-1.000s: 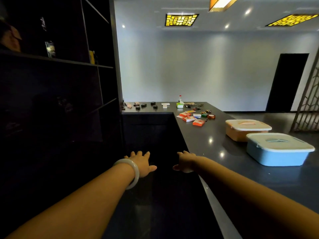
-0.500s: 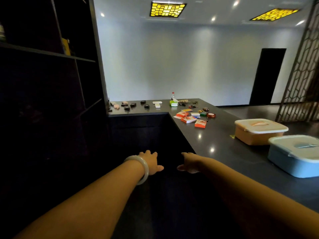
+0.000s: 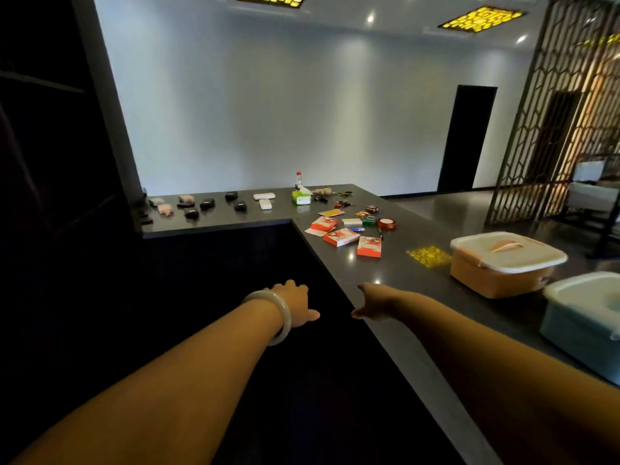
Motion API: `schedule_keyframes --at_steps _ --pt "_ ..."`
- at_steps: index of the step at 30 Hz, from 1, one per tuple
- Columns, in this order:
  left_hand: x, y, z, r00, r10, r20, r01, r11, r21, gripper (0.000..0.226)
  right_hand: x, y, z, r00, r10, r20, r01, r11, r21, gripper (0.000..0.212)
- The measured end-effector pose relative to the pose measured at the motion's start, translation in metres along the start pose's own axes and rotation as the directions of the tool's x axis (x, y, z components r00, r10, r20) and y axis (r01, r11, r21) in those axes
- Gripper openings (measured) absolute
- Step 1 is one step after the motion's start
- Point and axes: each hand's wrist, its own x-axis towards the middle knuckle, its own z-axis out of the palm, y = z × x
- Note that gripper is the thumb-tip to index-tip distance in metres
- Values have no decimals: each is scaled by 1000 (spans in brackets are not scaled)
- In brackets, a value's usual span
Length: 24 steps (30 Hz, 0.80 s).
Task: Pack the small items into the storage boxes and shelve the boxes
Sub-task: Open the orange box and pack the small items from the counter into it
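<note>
Dark counter (image 3: 396, 283) edge runs beside the right hand (image 3: 374, 302); left hand (image 3: 295, 303) hovers off it, both relaxed, holding nothing. Orange storage box (image 3: 500, 266) stands farther along.

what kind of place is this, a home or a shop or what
Hard to say for sure; it looks like a reception or lobby area rather than a home. A long dark L-shaped counter wraps the person's spot, a decorative lattice screen divides off a seating area, and patterned ceiling light panels glow above.
</note>
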Motion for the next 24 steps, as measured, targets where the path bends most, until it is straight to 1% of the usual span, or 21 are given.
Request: schedule_keyframes --at_steps 3,6,9,12,16,18,21,24 --pt "61 -2 -22 999 23 31 -22 1000 -9 72 54 13 -22 1000 12 17 -12 1000 1 86" --pt "118 -3 -41 997 61 38 -60 998 -30 72 104 25 -45 999 35 -11 -35 999 3 85" --pt "169 -4 -51 993 103 64 -102 994 -30 71 146 31 -61 998 61 -16 -62 998 -18 80" --pt "224 -6 -59 986 155 58 -154 988 -10 70 190 35 -72 997 78 -16 -78 997 -12 72" --pt "298 -7 -68 970 240 45 -241 970 32 72 244 43 -87 985 167 -45 -167 986 6 64" --pt "339 -7 -75 949 315 15 -315 948 47 68 270 49 -96 970 227 -88 -224 974 36 65" --pt "391 0 -90 896 444 -25 -441 894 77 63 296 61 -107 933 332 -135 -316 940 131 67" --pt "434 18 -99 842 537 -53 -527 840 132 63 308 77 -113 874 453 -175 -420 886 197 76"
